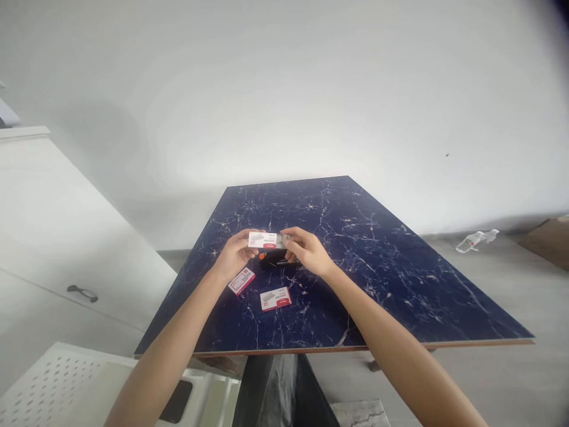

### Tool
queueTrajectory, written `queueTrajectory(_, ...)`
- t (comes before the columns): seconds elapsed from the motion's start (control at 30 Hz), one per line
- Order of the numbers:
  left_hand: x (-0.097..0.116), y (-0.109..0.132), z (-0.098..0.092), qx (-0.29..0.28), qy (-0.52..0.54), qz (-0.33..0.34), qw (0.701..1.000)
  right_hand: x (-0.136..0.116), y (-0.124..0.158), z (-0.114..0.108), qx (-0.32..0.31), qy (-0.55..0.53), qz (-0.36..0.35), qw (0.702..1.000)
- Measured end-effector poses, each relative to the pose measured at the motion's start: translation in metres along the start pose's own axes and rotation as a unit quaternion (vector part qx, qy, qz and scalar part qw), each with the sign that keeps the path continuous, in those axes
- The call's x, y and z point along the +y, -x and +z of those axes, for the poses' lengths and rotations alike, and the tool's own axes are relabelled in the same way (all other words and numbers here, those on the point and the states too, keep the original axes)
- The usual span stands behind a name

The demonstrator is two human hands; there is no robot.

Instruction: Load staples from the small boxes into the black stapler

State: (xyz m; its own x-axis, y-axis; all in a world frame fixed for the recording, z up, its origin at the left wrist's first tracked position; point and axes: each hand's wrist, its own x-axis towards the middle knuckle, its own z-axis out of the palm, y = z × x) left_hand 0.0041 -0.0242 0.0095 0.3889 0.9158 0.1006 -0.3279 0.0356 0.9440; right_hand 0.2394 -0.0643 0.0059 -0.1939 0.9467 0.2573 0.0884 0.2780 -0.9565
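Above the middle of the dark blue table, my left hand (235, 256) grips a small white and red staple box (262, 239) by its left end. My right hand (306, 251) is closed at the box's right end, its thumb and fingers pinching a greyish metallic strip of staples (285, 238) there. Just behind and below my hands lies a black stapler (272, 259) with an orange part, partly hidden by the right fingers. Closer to me on the table rest two similar boxes, a tilted one (241, 281) by my left wrist and another (275, 299) between my forearms.
The marbled table (391, 284) has its far edge near a pale wall. A white cabinet (80, 237) with a dark handle stands left. On the floor at right lie a clear plastic bottle (471, 242) and a cardboard box (546, 240). A white perforated chair (57, 385) is at lower left.
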Motion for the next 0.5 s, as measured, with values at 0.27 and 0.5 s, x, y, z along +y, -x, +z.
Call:
queueTrajectory(0.27,0.006,0.002,-0.002,0.008,0.039,0.035,0.999,0.002,0.002,0.008,0.048,0.154,-0.141,0.977)
queueTrajectory(0.5,0.004,0.005,0.001,-0.039,0.002,0.04,0.998,0.006,0.003,0.011,0.114,0.229,-0.202,0.945)
